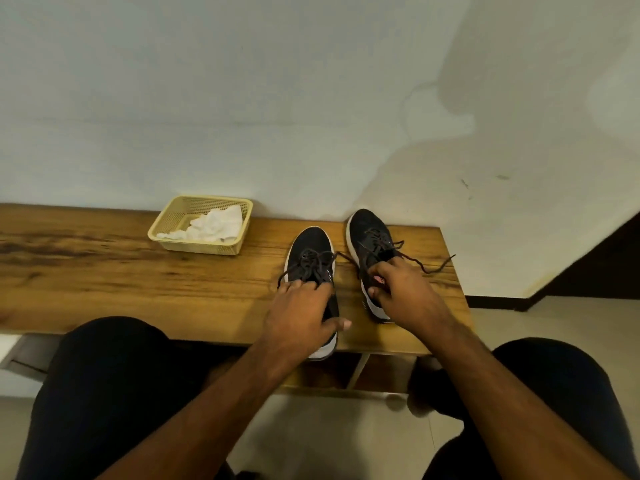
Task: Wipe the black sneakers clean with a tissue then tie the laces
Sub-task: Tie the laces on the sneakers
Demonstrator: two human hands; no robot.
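Two black sneakers with white soles stand side by side on the wooden bench [138, 282], toes toward the wall. My left hand [301, 317] lies over the rear half of the left sneaker [310, 251], fingers curled round its collar and thumb out to the right. My right hand [405, 289] grips the right sneaker [367, 233] at its opening, thumb inside. The left sneaker's laces form a loose bow; the right sneaker's laces [433, 266] trail loose across the bench. Crumpled white tissue [214, 225] lies in a basket.
A yellow plastic basket [166, 221] sits at the back of the bench against the pale wall. My knees in dark shorts are below the bench's front edge. The bench ends just right of the right sneaker, with tiled floor beyond.
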